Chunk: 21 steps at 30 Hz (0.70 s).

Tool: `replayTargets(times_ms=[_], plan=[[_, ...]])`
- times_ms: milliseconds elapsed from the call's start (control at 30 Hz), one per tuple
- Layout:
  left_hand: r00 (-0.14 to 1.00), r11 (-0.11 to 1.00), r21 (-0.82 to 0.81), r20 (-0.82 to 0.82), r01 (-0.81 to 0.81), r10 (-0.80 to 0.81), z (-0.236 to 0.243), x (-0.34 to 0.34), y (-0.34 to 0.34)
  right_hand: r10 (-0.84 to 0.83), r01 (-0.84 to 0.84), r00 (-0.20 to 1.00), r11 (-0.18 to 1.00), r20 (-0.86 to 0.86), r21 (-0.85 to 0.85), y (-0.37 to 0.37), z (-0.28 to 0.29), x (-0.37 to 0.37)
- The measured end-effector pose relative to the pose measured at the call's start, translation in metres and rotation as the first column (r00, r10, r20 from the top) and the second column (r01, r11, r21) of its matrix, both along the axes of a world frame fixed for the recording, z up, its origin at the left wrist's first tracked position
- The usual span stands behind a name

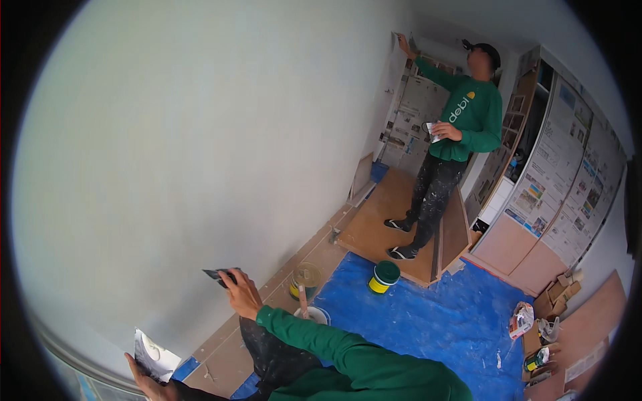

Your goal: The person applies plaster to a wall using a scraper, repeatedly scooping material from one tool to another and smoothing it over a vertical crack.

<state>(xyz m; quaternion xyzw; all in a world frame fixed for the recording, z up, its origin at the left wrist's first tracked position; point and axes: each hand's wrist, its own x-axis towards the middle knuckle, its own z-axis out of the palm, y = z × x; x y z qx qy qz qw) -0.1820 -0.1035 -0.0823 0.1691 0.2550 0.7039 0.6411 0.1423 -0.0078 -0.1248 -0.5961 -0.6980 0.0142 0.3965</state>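
Observation:
My left hand, low at the left, grips a thin shiny metal plate with white filler smeared on it. My right hand is closed around a dark flat scraper, its blade pointing left toward the wall. Before me the pale wall rises, smooth and whitish-grey. I cannot tell whether the blade touches it. Just beyond my right forearm stand a whitish bucket with a wooden-handled tool in it and a yellowish container.
A co-worker in a green top stands on a wooden platform, one hand up at the wall, the other holding a light plate. A green-and-yellow bucket sits on the blue sheet. Newspaper-covered cabinets and stacked boxes line the right.

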Motion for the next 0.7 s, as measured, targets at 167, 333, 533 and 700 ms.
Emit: replayTargets(times_ms=[167, 333, 533, 700], plan=[[0.971, 0.969, -0.120, -0.070, 0.217, -0.227, 0.019, 0.060, 0.047, -0.199, 0.202, 0.979, 0.974, 0.036, -0.103, 0.003, -0.096, 0.067], [0.908, 0.890, -0.250, -0.079, 0.382, -0.412, 0.018, 0.125, 0.122, -0.224, 0.233, 0.972, 0.959, 0.074, -0.159, 0.004, -0.141, 0.098], [0.635, 0.589, -0.329, 0.042, 0.738, -0.772, 0.084, 0.197, 0.188, -0.393, 0.398, 0.915, 0.837, 0.093, -0.375, -0.044, -0.091, 0.130], [0.475, 0.425, -0.365, 0.057, 0.829, -0.878, 0.188, 0.231, 0.209, -0.752, 0.605, 0.657, 0.573, -0.060, -0.554, -0.149, -0.002, 0.137]])
